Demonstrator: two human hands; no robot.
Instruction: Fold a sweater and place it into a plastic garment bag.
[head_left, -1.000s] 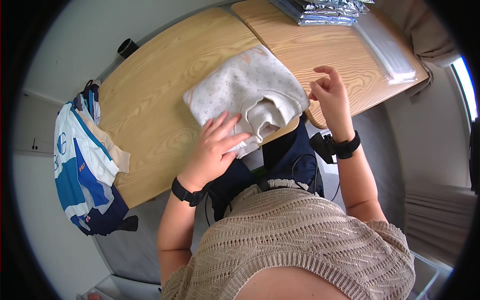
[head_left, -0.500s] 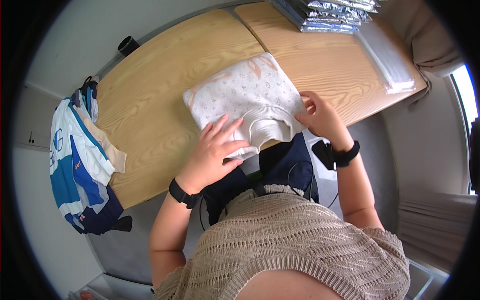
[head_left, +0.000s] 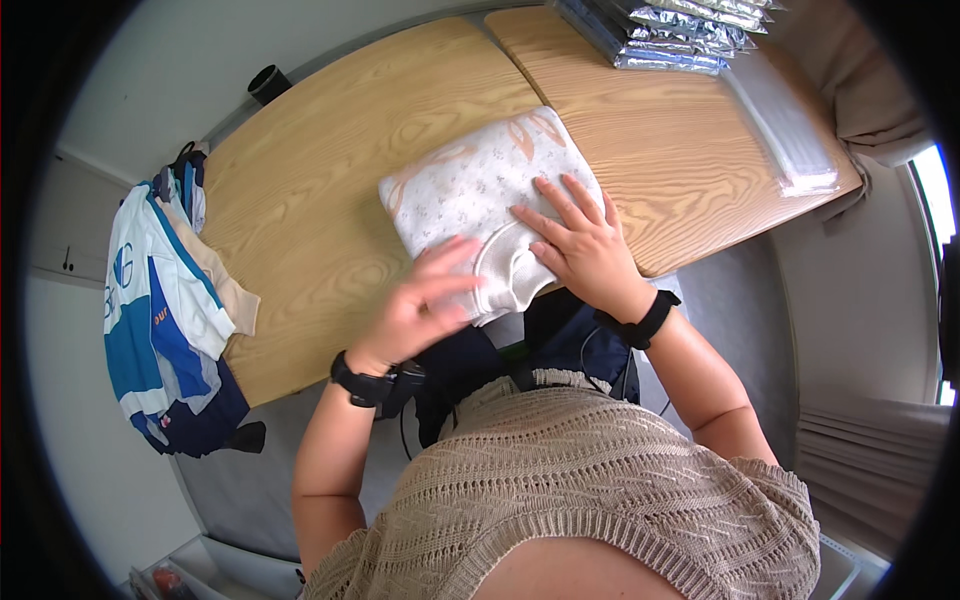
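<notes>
The top (head_left: 475, 185) is lying at the near edge of the surface (head_left: 300, 230), collar (head_left: 500, 262) toward the wearer. Its folding is looking well along (my judgement): the body is already forming a compact block, while the collar is bunching rather than lying flat, so some smoothing is probably remaining. The right hand (head_left: 588, 245) is resting on it, fingers spreading, its grip holding nothing. The left hand (head_left: 420, 305) is hovering or touching at the left edge, blurring too much to tell which; its grip is not closing on anything visible. Clothes (head_left: 150, 310) are hanging by the left end; silvery packets (head_left: 680, 45) and clear sleeves (head_left: 785, 135) are occupying the far right, near a curtain (head_left: 870, 90).
</notes>
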